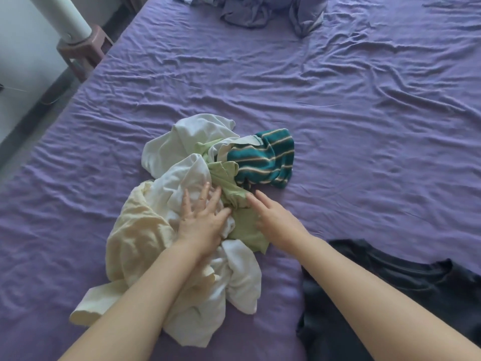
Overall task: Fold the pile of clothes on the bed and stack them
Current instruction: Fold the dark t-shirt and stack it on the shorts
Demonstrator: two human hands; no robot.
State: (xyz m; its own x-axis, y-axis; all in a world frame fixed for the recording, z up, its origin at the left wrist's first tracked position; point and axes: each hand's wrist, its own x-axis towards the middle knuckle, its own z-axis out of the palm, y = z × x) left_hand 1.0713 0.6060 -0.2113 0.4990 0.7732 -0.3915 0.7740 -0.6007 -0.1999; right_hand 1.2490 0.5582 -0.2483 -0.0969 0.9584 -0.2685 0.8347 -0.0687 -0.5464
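Note:
A crumpled pile of clothes lies mid-bed: a white garment (182,142), a pale yellow one (135,235), a light green one (247,230) and a teal striped one (263,160). My left hand (203,217) rests on the white cloth with fingers spread and straight, its thumb at the green garment's edge. My right hand (273,220) lies flat at the green garment's right edge, fingers straight and pointing toward the striped piece. A dark grey garment (406,280) lies spread out at the lower right, under my right forearm.
The purple bedsheet (364,126) is wrinkled all over. Crumpled bluish-purple bedding (260,9) lies at the far edge. Off the bed's left side stands a brown stool (83,48) bearing a white cylindrical object (65,16).

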